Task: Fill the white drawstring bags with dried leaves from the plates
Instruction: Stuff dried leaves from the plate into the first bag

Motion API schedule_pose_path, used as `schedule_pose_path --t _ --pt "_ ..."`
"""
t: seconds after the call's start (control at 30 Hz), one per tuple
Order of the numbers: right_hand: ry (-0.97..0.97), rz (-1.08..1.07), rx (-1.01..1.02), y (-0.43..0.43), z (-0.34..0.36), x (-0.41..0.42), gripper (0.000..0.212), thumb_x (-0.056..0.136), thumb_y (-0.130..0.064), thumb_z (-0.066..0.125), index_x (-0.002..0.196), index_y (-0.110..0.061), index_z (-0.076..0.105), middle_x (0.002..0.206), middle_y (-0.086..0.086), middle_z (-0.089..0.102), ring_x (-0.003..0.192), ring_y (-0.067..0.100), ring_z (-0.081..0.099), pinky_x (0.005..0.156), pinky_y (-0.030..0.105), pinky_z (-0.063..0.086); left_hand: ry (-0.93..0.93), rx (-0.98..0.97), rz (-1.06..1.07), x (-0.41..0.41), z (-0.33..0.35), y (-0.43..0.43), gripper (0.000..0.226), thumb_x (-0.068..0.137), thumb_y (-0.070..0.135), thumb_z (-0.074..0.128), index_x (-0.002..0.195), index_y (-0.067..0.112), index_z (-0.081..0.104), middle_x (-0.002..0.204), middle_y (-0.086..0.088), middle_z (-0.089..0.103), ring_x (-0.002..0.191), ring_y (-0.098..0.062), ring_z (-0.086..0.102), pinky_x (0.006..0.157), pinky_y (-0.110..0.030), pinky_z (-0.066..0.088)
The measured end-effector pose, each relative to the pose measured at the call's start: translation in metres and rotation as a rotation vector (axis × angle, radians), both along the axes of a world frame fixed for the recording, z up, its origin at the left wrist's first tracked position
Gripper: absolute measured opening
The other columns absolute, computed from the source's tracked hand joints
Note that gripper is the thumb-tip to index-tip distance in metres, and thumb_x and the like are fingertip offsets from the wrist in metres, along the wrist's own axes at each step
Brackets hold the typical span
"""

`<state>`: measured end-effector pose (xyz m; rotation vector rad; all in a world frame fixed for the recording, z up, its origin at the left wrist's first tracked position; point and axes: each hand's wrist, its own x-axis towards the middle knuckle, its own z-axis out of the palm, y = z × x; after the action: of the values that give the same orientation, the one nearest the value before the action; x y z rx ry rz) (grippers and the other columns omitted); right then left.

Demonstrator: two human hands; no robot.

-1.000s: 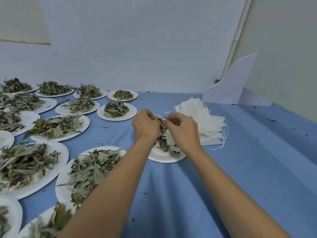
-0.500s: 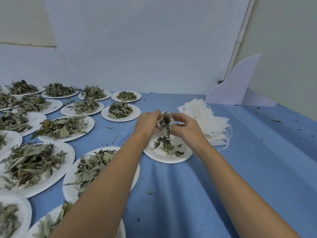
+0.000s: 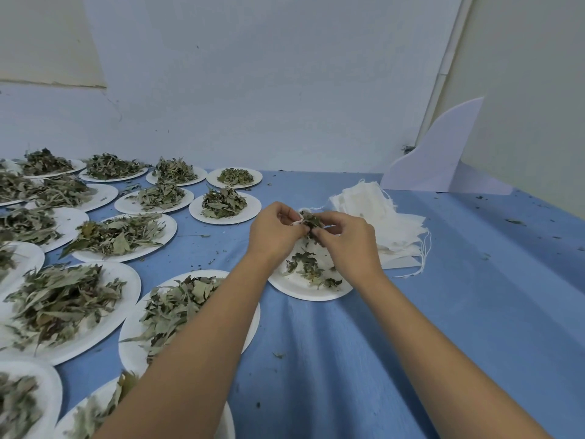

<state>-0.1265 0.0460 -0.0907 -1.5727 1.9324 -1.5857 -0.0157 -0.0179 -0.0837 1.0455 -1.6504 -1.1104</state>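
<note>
Two bare hands meet at the centre of the frame, above a white paper plate [image 3: 304, 293] set on a blue tablecloth [image 3: 427, 327]. The left hand [image 3: 274, 232] pinches the rim of a small white drawstring bag [image 3: 298, 220] between thumb and curled fingers, holding it over the plate's far edge. The right hand [image 3: 348, 242], fingers curled, pinches a clump of dried leaves [image 3: 311, 221] at the bag's mouth. How much of the clump sits inside the bag cannot be told, as the hands hide most of the cloth. A thin scatter of leaves [image 3: 308, 267] lies on the plate below, between the two wrists.

Just right of the hands, a stack of flat white bags [image 3: 380, 223] lies on the tablecloth, with drawstrings trailing off its right and lower edges. The left half of the frame is filled with rows of heaped plates [image 3: 226, 221], each piled with grey-green leaves, running from the lower left corner back to the pale wall [image 3: 269, 90]. The forearms cross over the nearest two. Leaf crumbs [image 3: 278, 354] speckle the tablecloth. At upper right a white curved board [image 3: 437, 160] stands upright against the wall, behind the stack of bags.
</note>
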Motion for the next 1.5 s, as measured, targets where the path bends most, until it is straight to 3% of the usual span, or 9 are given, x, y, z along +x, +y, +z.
schedule_pose_path --t 0.07,0.17,0.43,0.6,0.77,0.9,1.17,1.37,1.5 --pt "0.030 -0.065 -0.003 -0.001 -0.001 0.000 0.018 0.084 -0.005 0.066 0.097 -0.012 0.075 0.084 -0.006 0.072 0.077 0.005 0.066 0.074 0.016 0.051 -0.036 -0.047 0.026 -0.002 0.000 0.003 0.019 0.077 0.003 0.069 0.074 0.016 0.055 0.068 0.001 0.055 0.077 -0.026 0.064 0.079 -0.037 0.055" --pt "0.044 -0.119 0.001 0.000 -0.001 0.001 0.014 0.083 -0.006 0.067 0.094 -0.010 0.075 0.084 -0.002 0.073 0.078 0.007 0.065 0.075 0.021 0.051 -0.137 -0.184 0.125 -0.007 -0.002 0.006 0.019 0.077 0.003 0.061 0.070 0.017 0.050 0.068 0.002 0.053 0.067 -0.016 0.055 0.058 -0.009 0.043" --pt "0.005 -0.131 0.047 0.001 0.002 0.003 0.012 0.080 -0.009 0.068 0.089 -0.013 0.076 0.075 -0.004 0.071 0.072 0.006 0.063 0.068 0.016 0.048 -0.184 -0.176 0.221 -0.014 0.000 0.005 0.020 0.078 -0.003 0.057 0.073 0.014 0.048 0.077 0.001 0.051 0.064 -0.007 0.043 0.054 -0.007 0.036" --pt "-0.192 -0.105 0.051 0.002 0.007 0.000 0.045 0.076 -0.016 0.076 0.119 -0.018 0.064 0.106 -0.013 0.061 0.093 0.003 0.062 0.081 0.014 0.045 -0.067 0.031 0.124 -0.008 0.005 0.004 0.028 0.077 0.004 0.072 0.071 0.016 0.048 0.080 -0.008 0.060 0.075 -0.026 0.063 0.076 -0.035 0.053" --pt "-0.172 -0.087 -0.062 0.000 0.003 0.004 0.049 0.078 -0.001 0.068 0.120 -0.024 0.058 0.120 -0.008 0.049 0.093 -0.004 0.057 0.075 0.003 0.045 0.179 0.204 0.081 -0.004 0.007 0.006 0.022 0.079 0.004 0.074 0.092 0.010 0.058 0.083 -0.011 0.065 0.054 -0.013 0.058 0.076 -0.033 0.057" --pt "0.066 -0.140 -0.159 0.001 0.001 0.006 0.033 0.082 0.006 0.061 0.107 -0.015 0.067 0.106 -0.004 0.051 0.089 0.004 0.056 0.081 0.009 0.047 0.216 0.181 0.105 -0.006 0.008 0.007 0.013 0.082 0.004 0.071 0.094 0.004 0.067 0.067 -0.006 0.060 0.056 -0.013 0.057 0.070 -0.028 0.056" --pt "0.472 -0.130 -0.097 0.007 0.001 0.000 0.025 0.091 0.000 0.050 0.108 -0.004 0.068 0.105 0.011 0.057 0.087 0.024 0.053 0.074 0.023 0.038 0.119 0.102 0.177 -0.007 0.005 0.012 0.006 0.085 0.016 0.069 0.088 0.013 0.073 0.092 -0.010 0.071 0.091 -0.026 0.067 0.087 -0.043 0.053" --pt "0.438 -0.193 0.024 0.001 0.001 -0.006 0.013 0.093 -0.017 0.047 0.085 -0.008 0.053 0.080 -0.004 0.046 0.073 0.016 0.040 0.064 0.026 0.032 0.105 0.038 0.171 -0.010 0.007 0.014 0.006 0.086 0.010 0.067 0.081 0.012 0.070 0.077 -0.005 0.069 0.072 -0.022 0.068 0.079 -0.042 0.057" --pt "0.719 -0.268 0.082 0.000 0.001 -0.001 0.011 0.086 -0.002 0.049 0.088 -0.001 0.060 0.083 -0.001 0.039 0.076 0.017 0.037 0.056 0.028 0.024 -0.011 -0.105 0.177 -0.014 0.007 0.017 0.008 0.086 0.013 0.066 0.087 0.012 0.074 0.080 -0.001 0.071 0.074 -0.014 0.065 0.070 -0.012 0.049"
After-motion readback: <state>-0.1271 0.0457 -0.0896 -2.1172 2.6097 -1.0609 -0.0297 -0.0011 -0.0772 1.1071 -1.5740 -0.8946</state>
